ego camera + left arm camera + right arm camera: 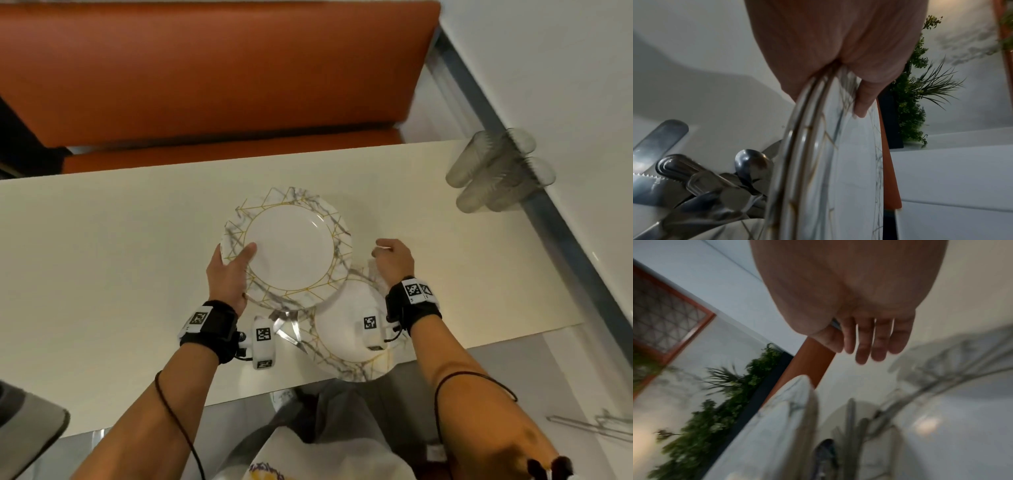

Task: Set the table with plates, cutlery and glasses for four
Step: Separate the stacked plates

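Observation:
My left hand [236, 263] grips a stack of white marbled plates with gold lines [289, 246] at its left rim, thumb on top and fingers beneath. The left wrist view shows several plate rims [818, 162] pinched together, tilted over a pile of cutlery [705, 183]. In the head view, knives of that cutlery [287, 330] poke out under the stack. Another marbled plate [342, 329] lies at the table's near edge. My right hand [383, 251] hovers over its far rim, to the right of the stack, its fingers [869, 344] relaxed and holding nothing.
The cream table [102, 257] runs left to right. Several clear glasses [500, 171] stand together at its far right corner. An orange bench [205, 68] lies beyond the far edge. A grey object [24, 428] sits at the lower left.

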Demonstrator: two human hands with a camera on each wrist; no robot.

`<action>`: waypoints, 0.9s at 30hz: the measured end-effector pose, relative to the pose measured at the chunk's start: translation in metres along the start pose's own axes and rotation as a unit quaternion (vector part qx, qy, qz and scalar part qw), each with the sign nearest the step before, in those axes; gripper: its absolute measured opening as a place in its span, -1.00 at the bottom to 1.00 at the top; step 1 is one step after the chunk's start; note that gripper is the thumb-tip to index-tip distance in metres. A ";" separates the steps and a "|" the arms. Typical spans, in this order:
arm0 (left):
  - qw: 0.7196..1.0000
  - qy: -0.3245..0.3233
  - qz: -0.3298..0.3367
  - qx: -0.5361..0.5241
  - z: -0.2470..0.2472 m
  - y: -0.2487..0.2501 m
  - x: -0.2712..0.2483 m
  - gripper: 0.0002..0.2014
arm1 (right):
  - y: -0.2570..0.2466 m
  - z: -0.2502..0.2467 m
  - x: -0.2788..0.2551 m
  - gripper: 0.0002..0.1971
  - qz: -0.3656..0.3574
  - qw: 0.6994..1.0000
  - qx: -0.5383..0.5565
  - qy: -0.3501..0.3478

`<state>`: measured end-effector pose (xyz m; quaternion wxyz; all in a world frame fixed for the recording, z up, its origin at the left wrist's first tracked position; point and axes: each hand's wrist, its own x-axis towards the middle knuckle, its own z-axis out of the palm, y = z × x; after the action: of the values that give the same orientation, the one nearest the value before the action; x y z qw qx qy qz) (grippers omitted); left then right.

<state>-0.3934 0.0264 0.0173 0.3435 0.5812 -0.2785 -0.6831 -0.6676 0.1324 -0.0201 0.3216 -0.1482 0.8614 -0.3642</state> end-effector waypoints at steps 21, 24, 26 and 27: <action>0.998 0.027 0.050 0.034 0.000 0.007 0.033 0.19 | 0.045 -0.109 -0.006 -0.69 -0.041 0.977 -0.150 -0.145; 0.994 0.004 0.091 0.054 0.006 0.017 0.024 -0.11 | 0.029 -0.138 -0.002 -0.74 -0.059 0.986 -0.111 -0.110; 0.990 -0.007 0.116 0.075 0.012 0.017 0.017 -0.30 | 0.018 -0.152 -0.001 -0.79 -0.079 0.991 -0.074 -0.081; 0.989 -0.012 0.121 0.087 0.013 0.016 0.014 -0.38 | 0.013 -0.153 0.002 -0.80 -0.089 0.992 -0.056 -0.067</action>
<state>-0.4055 0.0054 0.0235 0.3681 0.5628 -0.4092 -0.6167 -0.7701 0.2217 0.0504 0.3358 -0.2659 0.8404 -0.3320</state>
